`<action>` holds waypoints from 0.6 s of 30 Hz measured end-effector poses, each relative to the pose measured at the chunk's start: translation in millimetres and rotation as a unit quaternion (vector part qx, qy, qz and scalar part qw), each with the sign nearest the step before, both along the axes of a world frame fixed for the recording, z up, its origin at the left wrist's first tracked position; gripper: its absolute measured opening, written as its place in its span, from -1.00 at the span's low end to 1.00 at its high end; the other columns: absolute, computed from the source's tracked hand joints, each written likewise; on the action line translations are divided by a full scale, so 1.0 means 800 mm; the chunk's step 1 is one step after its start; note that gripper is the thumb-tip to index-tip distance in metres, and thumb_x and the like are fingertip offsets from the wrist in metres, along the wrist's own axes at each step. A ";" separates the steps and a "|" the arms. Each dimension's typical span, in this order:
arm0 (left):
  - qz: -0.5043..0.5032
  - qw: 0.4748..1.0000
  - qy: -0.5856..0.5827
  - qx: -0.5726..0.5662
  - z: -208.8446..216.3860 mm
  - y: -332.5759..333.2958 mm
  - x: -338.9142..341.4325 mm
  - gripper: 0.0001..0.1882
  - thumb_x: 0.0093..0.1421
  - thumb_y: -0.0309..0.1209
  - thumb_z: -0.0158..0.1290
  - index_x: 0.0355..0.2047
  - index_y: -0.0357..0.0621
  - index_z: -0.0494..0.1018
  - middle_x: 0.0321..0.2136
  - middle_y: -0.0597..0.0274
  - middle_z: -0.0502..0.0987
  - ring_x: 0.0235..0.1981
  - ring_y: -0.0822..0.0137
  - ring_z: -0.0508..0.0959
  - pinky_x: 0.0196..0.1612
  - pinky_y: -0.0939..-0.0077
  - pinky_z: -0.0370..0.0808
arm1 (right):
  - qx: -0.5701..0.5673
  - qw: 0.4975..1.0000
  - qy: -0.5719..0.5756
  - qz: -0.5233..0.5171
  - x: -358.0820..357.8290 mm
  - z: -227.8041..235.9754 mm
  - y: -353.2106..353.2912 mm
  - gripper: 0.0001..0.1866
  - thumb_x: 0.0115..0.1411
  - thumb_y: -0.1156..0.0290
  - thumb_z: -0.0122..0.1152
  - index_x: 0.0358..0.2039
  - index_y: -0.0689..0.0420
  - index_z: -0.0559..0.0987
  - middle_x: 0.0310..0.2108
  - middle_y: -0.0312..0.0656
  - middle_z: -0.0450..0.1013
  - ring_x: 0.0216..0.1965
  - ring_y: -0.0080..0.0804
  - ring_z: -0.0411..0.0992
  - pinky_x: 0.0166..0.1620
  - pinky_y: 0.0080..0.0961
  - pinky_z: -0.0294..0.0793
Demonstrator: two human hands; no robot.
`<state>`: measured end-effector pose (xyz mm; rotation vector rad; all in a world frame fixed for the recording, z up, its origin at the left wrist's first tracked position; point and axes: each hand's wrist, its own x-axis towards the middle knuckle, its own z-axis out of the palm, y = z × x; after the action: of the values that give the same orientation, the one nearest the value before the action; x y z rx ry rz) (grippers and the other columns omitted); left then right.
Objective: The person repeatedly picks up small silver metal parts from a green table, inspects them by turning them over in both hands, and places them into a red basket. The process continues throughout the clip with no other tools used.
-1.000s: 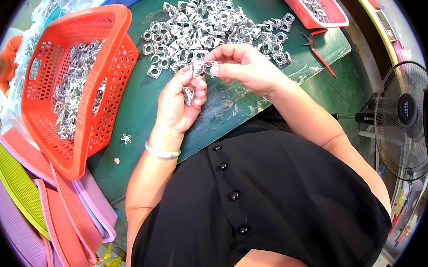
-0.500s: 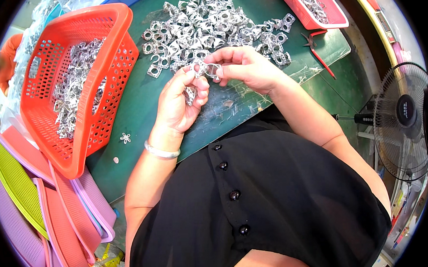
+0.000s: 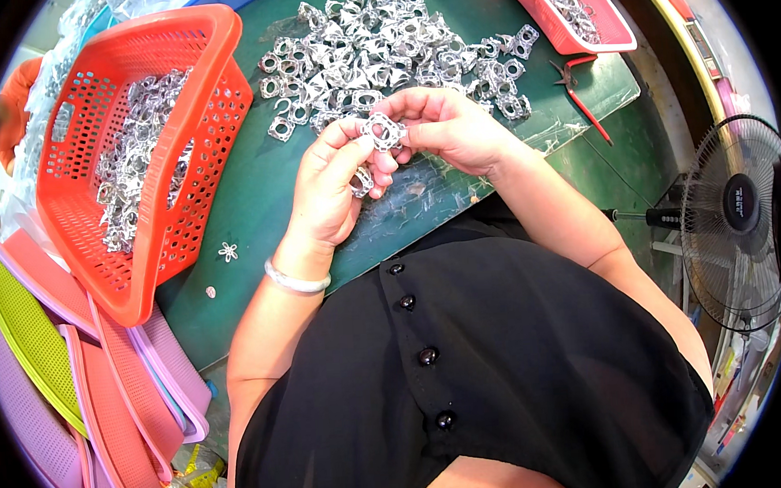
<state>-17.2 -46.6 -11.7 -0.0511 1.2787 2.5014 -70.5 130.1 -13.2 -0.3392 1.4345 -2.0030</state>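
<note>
Head view, left hand [image 3: 330,183] and right hand [image 3: 454,133] pinching silvery openwork piece [image 3: 392,136], second piece [image 3: 362,182] seemingly tucked in left hand

Lower metal piece [image 3: 362,183] partly hidden by left hand [image 3: 324,186], pink basket [image 3: 611,45] cut off at top

The heap of parts [image 3: 381,54] lies on the table [image 3: 261,215], toward its far side. Left of it stands the left basket [image 3: 206,178], with more parts inside. Just right of that basket's near end lies a loose piece [image 3: 227,252], with a disc [image 3: 210,292] nearer the person. Beyond the heap's right side sits the right basket [image 3: 611,40], also holding parts; the pliers [image 3: 577,102] lie just in front. Stacked baskets [image 3: 120,391] stand left of the table, nearer the person. A fan [image 3: 741,201] stands to the table's right.
</note>
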 end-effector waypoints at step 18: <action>0.012 0.999 0.022 -0.043 0.002 0.001 0.002 -0.89 0.19 -0.51 -0.14 -0.29 -0.19 0.37 -0.53 0.26 0.48 -0.56 0.53 0.45 -0.54 0.74 0.36 | 0.005 1.000 0.017 -0.019 0.004 0.001 0.002 -0.75 0.12 0.58 -0.01 -0.15 0.27 0.45 -0.34 -0.22 0.46 -0.39 -0.58 0.40 -0.29 -0.64 0.41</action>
<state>-15.8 -45.5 -10.0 -0.0317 1.4108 2.4796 -67.2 131.3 -12.4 -0.3469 1.4814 -2.0287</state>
